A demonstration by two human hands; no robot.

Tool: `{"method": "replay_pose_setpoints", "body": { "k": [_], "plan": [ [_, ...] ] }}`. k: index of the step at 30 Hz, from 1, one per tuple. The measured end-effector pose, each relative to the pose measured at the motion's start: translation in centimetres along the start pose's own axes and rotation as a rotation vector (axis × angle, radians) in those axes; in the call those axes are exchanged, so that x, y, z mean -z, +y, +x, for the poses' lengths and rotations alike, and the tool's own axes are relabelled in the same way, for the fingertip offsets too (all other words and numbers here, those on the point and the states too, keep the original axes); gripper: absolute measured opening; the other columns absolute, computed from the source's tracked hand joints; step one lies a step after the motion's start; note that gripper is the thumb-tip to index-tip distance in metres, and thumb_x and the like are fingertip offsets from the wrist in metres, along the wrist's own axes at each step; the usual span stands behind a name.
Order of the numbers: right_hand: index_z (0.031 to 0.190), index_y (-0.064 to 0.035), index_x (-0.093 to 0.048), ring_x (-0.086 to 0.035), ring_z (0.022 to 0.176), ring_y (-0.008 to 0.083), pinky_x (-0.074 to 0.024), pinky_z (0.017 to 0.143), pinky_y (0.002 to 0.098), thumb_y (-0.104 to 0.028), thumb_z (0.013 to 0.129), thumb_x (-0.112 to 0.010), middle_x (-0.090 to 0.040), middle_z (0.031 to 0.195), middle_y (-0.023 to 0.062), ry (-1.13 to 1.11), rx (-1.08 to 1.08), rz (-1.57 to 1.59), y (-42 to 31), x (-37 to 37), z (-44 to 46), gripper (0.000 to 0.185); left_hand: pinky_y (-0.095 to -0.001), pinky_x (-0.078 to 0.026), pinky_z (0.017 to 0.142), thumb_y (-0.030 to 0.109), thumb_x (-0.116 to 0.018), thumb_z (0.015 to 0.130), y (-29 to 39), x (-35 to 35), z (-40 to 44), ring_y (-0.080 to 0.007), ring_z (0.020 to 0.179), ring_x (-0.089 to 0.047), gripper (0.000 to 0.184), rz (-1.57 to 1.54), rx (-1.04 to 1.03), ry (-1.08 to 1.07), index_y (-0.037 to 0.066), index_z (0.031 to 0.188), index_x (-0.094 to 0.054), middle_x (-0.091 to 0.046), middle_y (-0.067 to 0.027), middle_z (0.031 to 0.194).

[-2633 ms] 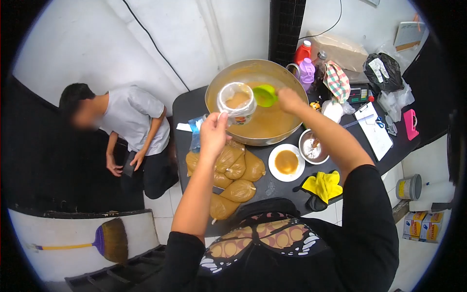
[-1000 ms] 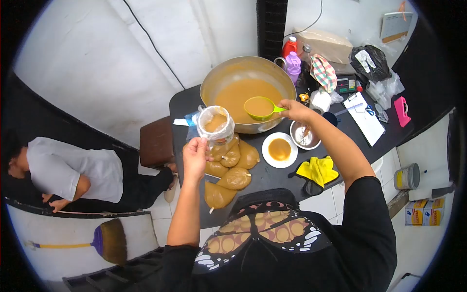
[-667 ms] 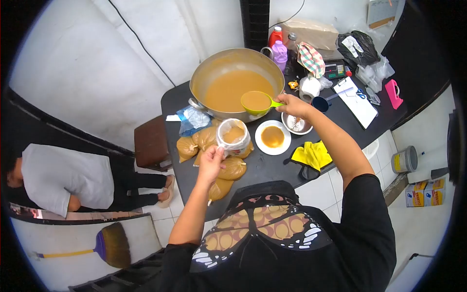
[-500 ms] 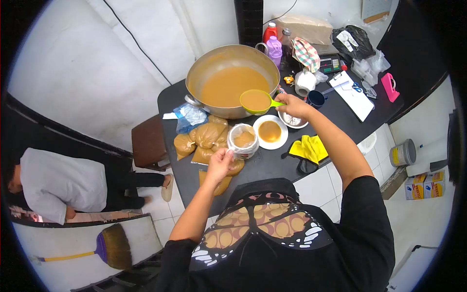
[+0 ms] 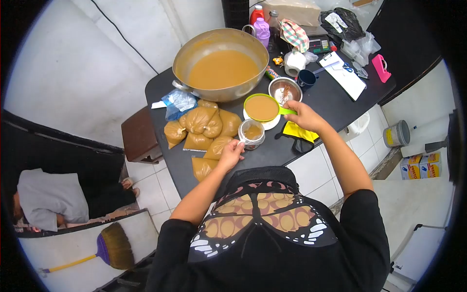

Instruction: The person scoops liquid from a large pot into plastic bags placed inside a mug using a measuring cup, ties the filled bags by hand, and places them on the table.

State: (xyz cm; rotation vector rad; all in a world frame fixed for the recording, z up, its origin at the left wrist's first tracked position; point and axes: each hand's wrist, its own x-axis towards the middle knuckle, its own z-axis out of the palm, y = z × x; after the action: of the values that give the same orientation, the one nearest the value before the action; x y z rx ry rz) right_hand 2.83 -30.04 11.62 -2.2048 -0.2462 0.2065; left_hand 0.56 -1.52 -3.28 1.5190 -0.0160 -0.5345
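My right hand (image 5: 307, 117) is closed round the handle of a lime-green scoop (image 5: 262, 107) full of brown liquid. The scoop is over a white plate (image 5: 272, 122), partly covering it, just behind a small container lined with a clear plastic bag (image 5: 253, 142). Some brown liquid shows inside that bag. At the container's near left side, my left hand (image 5: 232, 155) pinches the bag's rim. A large metal pot (image 5: 262, 63) of the same brown liquid stands farther back. Several tied bags of brown liquid (image 5: 200, 121) lie left of the container.
A metal bowl (image 5: 286, 91), dark blue mug (image 5: 306, 78), yellow-and-black cloth item (image 5: 299, 134), clipboard (image 5: 344, 78) and pink tape dispenser (image 5: 381, 68) are on the black table (image 5: 165, 97). A brown stool (image 5: 138, 136) is at left. Another person (image 5: 53, 199) is in the doorway.
The scoop has moved from the pot's front edge toward me, over the plate beside the bag-lined container. My left hand stays at the bag's rim. The camera view has shifted.
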Motion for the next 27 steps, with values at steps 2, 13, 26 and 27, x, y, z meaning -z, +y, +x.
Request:
{"method": "replay_pose_setpoints", "body": {
  "k": [2,13,26,27],
  "plan": [
    [0.102,-0.0002,-0.054,-0.057,0.092,0.0223,-0.0419,0.083,0.0321,-0.011,0.077,-0.061,-0.06,0.094,0.0147,0.01,-0.036,-0.033,-0.5,-0.7,-1.2,0.028,-0.0235,-0.05,0.053,0.023,-0.05,0.092,-0.9,-0.2,0.3,-0.0082,0.056,-0.051,0.021,-0.015,0.001,-0.004,0.004,0.086,-0.055,-0.053,-0.0021,0.073],
    [0.102,-0.0003,-0.053,-0.058,0.091,0.03,-0.0437,0.08,0.0353,-0.01,0.078,-0.061,-0.061,0.096,0.0176,0.01,-0.135,-0.105,-1.8,-3.0,-4.1,0.028,-0.0235,-0.048,0.047,0.031,-0.057,0.087,2.2,0.6,-0.1,-0.0112,0.058,-0.054,0.03,0.051,0.275,-0.014,0.003,0.099,-0.053,-0.058,-0.0061,0.089],
    [0.1,-0.0006,-0.055,-0.058,0.092,0.0347,-0.0441,0.081,0.0383,-0.01,0.075,-0.062,-0.061,0.095,0.0205,-0.028,-0.161,-0.166,-2.2,-4.0,-3.6,0.027,-0.0214,-0.042,0.045,0.023,-0.056,0.087,2.0,1.4,3.2,-0.0072,0.055,-0.047,0.013,-0.155,0.356,0.039,0.011,0.087,-0.056,-0.05,0.0023,0.071],
    [0.1,-0.0006,-0.055,-0.058,0.092,0.0352,-0.044,0.081,0.0387,-0.01,0.075,-0.062,-0.061,0.095,0.0208,-0.031,-0.162,-0.183,-2.2,-4.0,-3.6,0.028,-0.0212,-0.042,0.045,0.022,-0.056,0.087,2.1,1.5,3.3,-0.0072,0.055,-0.047,0.011,-0.165,0.361,0.041,0.011,0.087,-0.056,-0.05,0.0024,0.07]
  ]
}}
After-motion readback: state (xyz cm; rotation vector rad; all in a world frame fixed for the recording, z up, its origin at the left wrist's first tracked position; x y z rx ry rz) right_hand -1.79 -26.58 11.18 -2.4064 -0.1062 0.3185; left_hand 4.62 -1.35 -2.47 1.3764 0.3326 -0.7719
